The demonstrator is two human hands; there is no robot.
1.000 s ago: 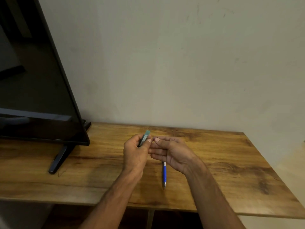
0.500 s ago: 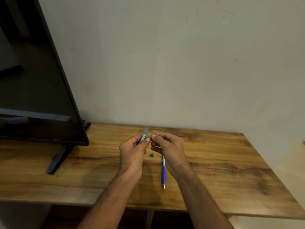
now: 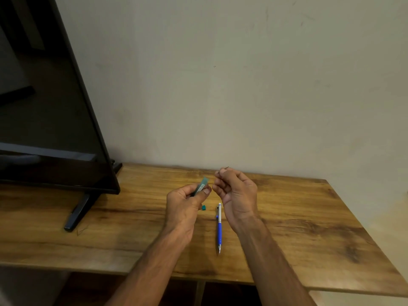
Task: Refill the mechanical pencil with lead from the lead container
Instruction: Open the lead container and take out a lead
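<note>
Just beside right hand, mechanical pencil.

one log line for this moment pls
left hand: holds lead container | right hand: pinches lead | cap: on table | pencil: lying on table, untouched

The table shows wood grain with a soft sheen. The television screen is glossy black, the wall matt. The mechanical pencil is smooth blue plastic with a shiny tip; the lead container looks translucent greenish plastic.
</note>
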